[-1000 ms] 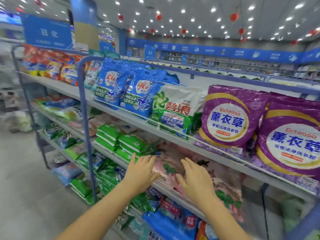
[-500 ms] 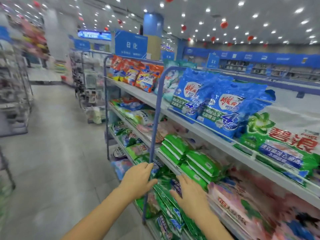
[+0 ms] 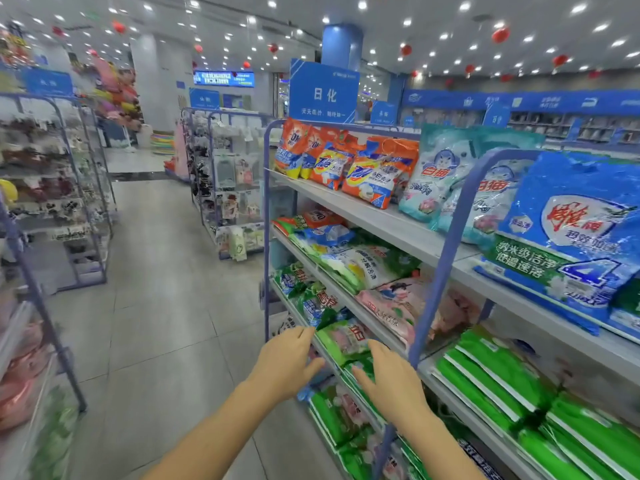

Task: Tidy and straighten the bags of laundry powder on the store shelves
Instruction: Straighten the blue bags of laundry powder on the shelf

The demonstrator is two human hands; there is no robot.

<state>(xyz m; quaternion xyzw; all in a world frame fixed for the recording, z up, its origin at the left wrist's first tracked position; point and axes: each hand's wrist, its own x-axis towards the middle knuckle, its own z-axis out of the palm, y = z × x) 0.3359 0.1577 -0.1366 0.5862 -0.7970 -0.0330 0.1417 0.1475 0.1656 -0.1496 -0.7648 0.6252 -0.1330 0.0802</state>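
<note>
Bags of laundry powder fill a blue-framed shelf unit on my right. Orange bags (image 3: 370, 174), pale teal bags (image 3: 440, 174) and a large blue bag (image 3: 575, 237) stand on the top shelf (image 3: 381, 220). Lower shelves hold white-green bags (image 3: 349, 261), a pink bag (image 3: 398, 306), and flat green bags (image 3: 491, 379). My left hand (image 3: 285, 363) and right hand (image 3: 389, 381) hover with fingers spread, holding nothing, on either side of a green-and-pink bag (image 3: 343, 341) at a lower shelf's front edge. Whether they touch it is unclear.
A blue metal upright (image 3: 433, 289) of the shelf frame stands just right of my right hand. The tiled aisle (image 3: 156, 306) runs ahead on the left, flanked by another rack (image 3: 52, 202) of goods. A blue sign (image 3: 323, 93) tops the shelf unit.
The view has swung left along the shelf; the purple and green-white bags left the frame and the orange bags came in. Both hands moved with it, staying open near lower-shelf bags.
</note>
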